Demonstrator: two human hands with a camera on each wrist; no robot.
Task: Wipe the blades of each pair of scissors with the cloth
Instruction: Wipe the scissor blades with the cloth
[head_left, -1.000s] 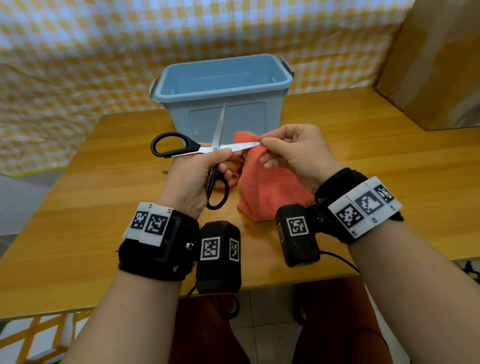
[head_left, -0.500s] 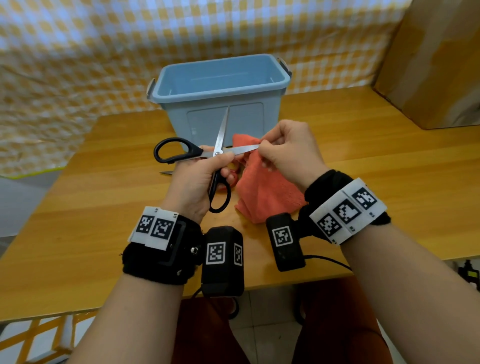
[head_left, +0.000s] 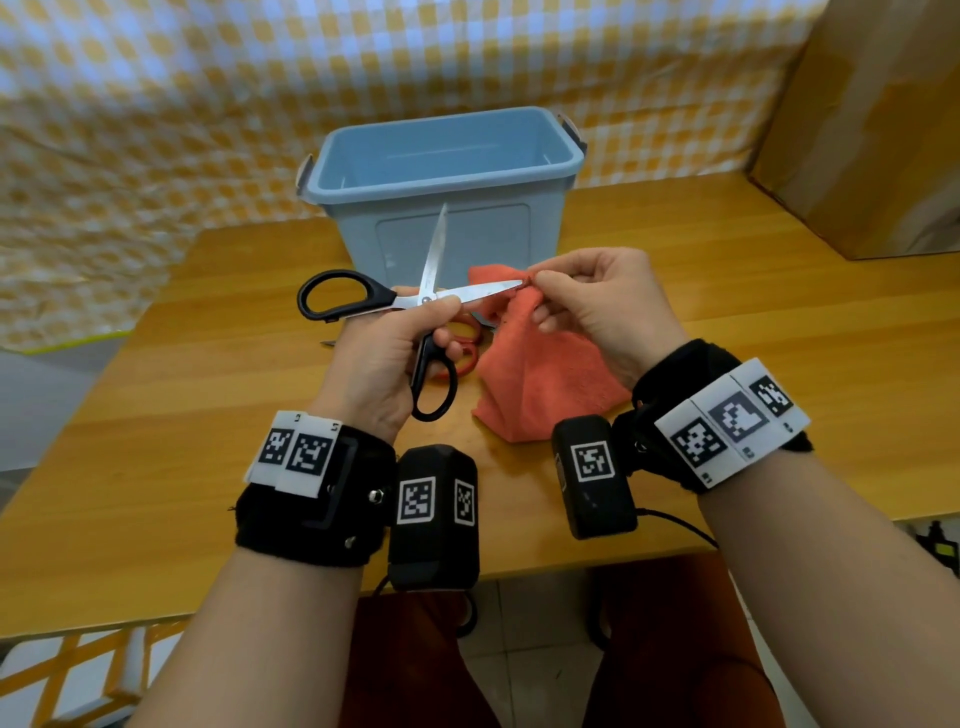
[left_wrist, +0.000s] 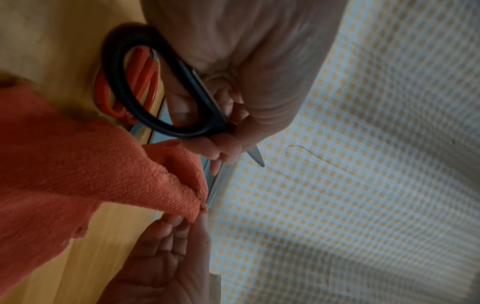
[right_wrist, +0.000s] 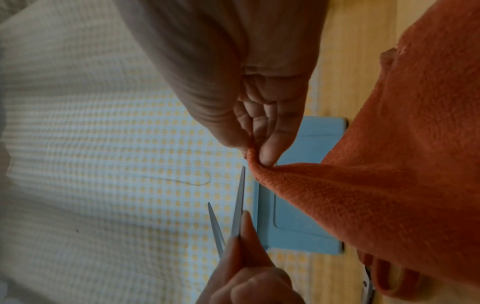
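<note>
Nearest, at lower centre of the head view, two black wrist-mounted camera units (head_left: 434, 514) over the near edge of the light wooden table (head_left: 156, 467). Just above, left of centre, left hand (head_left: 387, 358) curled round the black-handled steel scissors (head_left: 423, 306) near the pivot, thumb laid on the joint, one loop hanging toward the table, the other pointing to the left of the frame. Blades splayed wide: one rising toward the top of the frame, the other lying level, long axis running left to right, tip aimed at the right hand (head_left: 597, 306). Right of centre, thumb and forefinger of that hand pinching a fold of the orange terry cloth (head_left: 540, 384) right at the level blade's tip, seemingly just clear of it in the right wrist view; rest of the cloth draped down to the tabletop. Likely call for the coming stroke: slide the pinch leftward along the level blade toward the pivot, right hand nearer to it, upright blade standing close beside that path. Behind the left hand, flat on the table, red-handled scissors (head_left: 462, 353), partly hidden. Farther back, upper centre, open pale-blue plastic bin (head_left: 447, 176); beyond, yellow-and-white checked fabric (head_left: 208, 104); upper right, brown cardboard box (head_left: 872, 130).
</note>
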